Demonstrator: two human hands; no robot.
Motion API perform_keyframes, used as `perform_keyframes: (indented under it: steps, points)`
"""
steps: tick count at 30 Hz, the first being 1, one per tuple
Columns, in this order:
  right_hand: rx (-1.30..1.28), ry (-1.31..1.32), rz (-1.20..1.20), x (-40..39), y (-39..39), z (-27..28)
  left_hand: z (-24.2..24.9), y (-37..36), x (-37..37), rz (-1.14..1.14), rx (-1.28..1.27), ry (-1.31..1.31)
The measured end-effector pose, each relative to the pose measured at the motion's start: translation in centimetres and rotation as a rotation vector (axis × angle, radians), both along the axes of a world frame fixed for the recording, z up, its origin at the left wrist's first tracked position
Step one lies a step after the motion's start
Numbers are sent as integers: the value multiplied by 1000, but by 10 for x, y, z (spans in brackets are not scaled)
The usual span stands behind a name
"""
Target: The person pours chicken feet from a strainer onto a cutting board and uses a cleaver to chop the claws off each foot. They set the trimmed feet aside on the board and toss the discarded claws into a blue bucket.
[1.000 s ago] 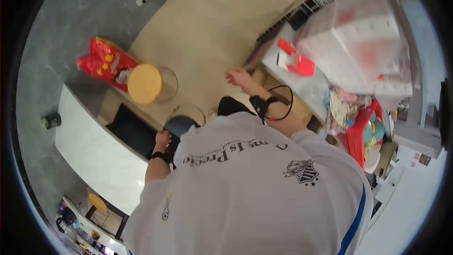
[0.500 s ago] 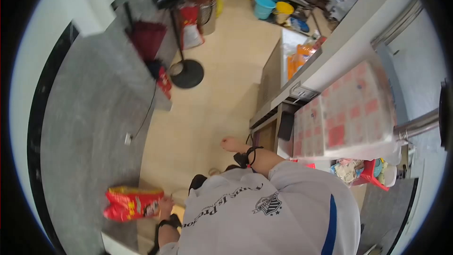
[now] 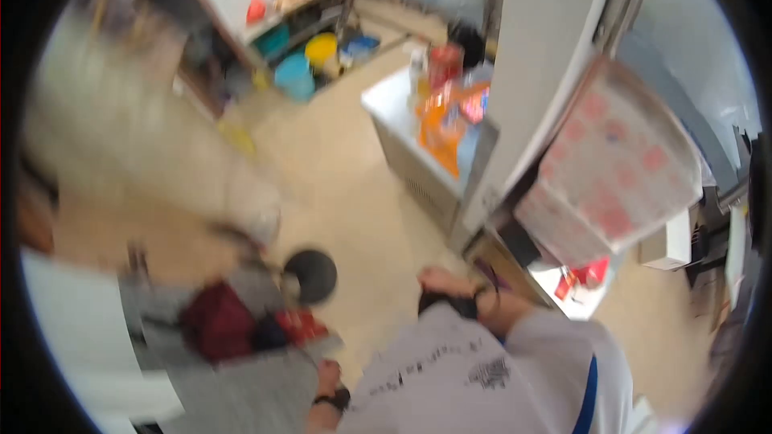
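My left hand (image 3: pixel 328 374) hangs low beside my shirt, its fingers loosely curled, with no object showing in it. Just beyond it, a red packet (image 3: pixel 301 326) and a dark red bag (image 3: pixel 217 321) rest against the grey surface. Held forward of my waist, my right hand (image 3: pixel 446 281) is also curled, and nothing shows between its fingers. A black band circles each wrist. To the right of that hand is a low cabinet (image 3: pixel 515 273). Motion blur softens both hands.
A round black stand base (image 3: pixel 310 276) sits on the floor ahead. A white-topped unit (image 3: pixel 386 100) carries an orange bag (image 3: pixel 438 133). Blue (image 3: pixel 294 78) and yellow (image 3: pixel 321 50) buckets stand farther off. A red-patterned cover (image 3: pixel 619 161) drapes something at right. A blurred pale shape fills the left.
My view has swung left and forward. The big red bag beside my left hand has left the view. The stand base and white-topped unit appear nearer; both hands remain low.
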State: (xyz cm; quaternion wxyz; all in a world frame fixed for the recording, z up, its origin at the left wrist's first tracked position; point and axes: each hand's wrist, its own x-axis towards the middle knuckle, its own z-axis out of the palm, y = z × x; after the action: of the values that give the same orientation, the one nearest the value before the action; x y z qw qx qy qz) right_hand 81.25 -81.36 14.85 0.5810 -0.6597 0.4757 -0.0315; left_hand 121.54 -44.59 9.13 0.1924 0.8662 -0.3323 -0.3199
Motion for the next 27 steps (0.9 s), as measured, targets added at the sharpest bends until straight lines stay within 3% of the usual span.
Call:
perform_keyframes:
  steps: [1, 2, 4, 6, 8, 9, 11, 14, 18, 21, 22, 23, 25, 26, 27]
  points:
    - [122, -123, -172, 7, -10, -10, 18, -67, 8, 201, 39, 244]
    - [205, -247, -320, 17, -19, -14, 28, -125, 21, 176, 103, 272]
    - [212, -315, -333, 30, -44, -9, 32, -224, 45, -115, 62, 132]
    - [221, -288, -372, 41, -81, 2, -2, -320, 66, -200, 15, 3]
    - [267, -156, -232, 42, -113, 14, 10, -406, 48, -221, -23, 54]
    - [230, -210, -183, 47, -134, -6, 27, -443, 34, -270, -1, 117]
    - [268, -230, -224, 57, -171, 6, 61, -523, 10, -413, -30, 141]
    - [311, -235, -268, 77, -214, 30, 73, -608, -1, -522, -97, 149]
    - [479, -264, -382, 126, -292, 52, 55, -703, 35, -458, -36, 280]
    - [421, -204, -330, 179, -366, 86, 35, -771, 91, -457, -114, 128]
    - [431, -184, -312, 197, -388, 96, 29, -787, 111, -431, 15, 134]
    - [440, -239, -390, 215, -417, 109, 28, -803, 131, -409, 140, 139]
    - [382, -359, -515, 255, -484, 123, 30, -839, 173, -362, 140, 169]
    - [318, -396, -474, 269, -517, 131, 32, -849, 192, -335, 158, 193]
    - [255, -439, -436, 288, -556, 148, 4, -865, 218, -340, 182, 254]
